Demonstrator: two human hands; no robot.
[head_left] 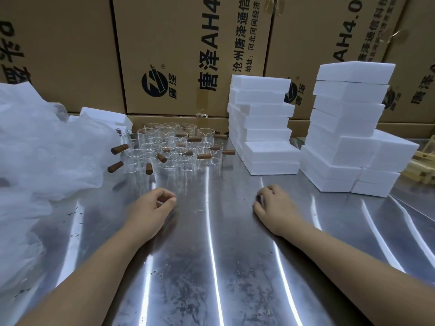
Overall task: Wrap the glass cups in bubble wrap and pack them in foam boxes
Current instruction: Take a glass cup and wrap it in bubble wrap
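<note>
Several clear glass cups (pixel 174 147) with brown wooden handles stand clustered on the steel table (pixel 211 255), at its far middle. A heap of white bubble wrap (pixel 42 156) lies at the left. White foam boxes are stacked in one pile (pixel 261 123) behind the centre right and a taller pile (pixel 348 128) at the right. My left hand (pixel 153 208) rests on the table in front of the cups, fingers curled loosely, holding nothing. My right hand (pixel 275 208) rests on the table near the foam piles, fingers curled under, also holding nothing.
Large brown cardboard cartons (pixel 179 55) with printed text form a wall behind the table. One foam box (pixel 103 116) sits partly behind the bubble wrap. Wooden pieces (pixel 423 165) show at the far right edge.
</note>
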